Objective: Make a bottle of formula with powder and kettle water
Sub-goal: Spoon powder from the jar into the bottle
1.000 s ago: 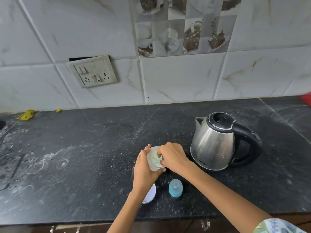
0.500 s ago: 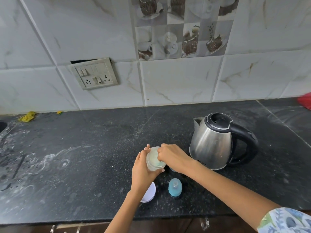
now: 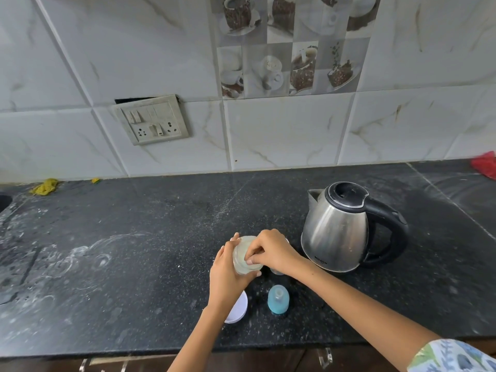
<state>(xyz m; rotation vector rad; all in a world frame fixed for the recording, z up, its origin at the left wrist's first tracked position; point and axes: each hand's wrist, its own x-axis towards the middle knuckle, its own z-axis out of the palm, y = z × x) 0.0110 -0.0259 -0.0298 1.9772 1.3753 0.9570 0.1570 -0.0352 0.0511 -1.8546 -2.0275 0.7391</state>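
L hand (image 3: 228, 275) grips the powder jar (image 3: 245, 257) just above the table (image 3: 134, 264), R hand (image 3: 271, 251) w/ fingers dipped into its mouth, pinch unclear; a tilted jar could spill powder near the blue bottle cap (image 3: 278, 299) & kettle (image 3: 338, 232).

Clear powder jar (image 3: 245, 260) open, tilted, above counter; steel kettle (image 3: 338, 232) upright, lid closed, just right.

One kettle (image 3: 335, 229) — one jar (image 3: 245, 257), one white lid (image 3: 239, 308), one blue cap (image 3: 278, 298) — two hands (image 3: 228, 275).
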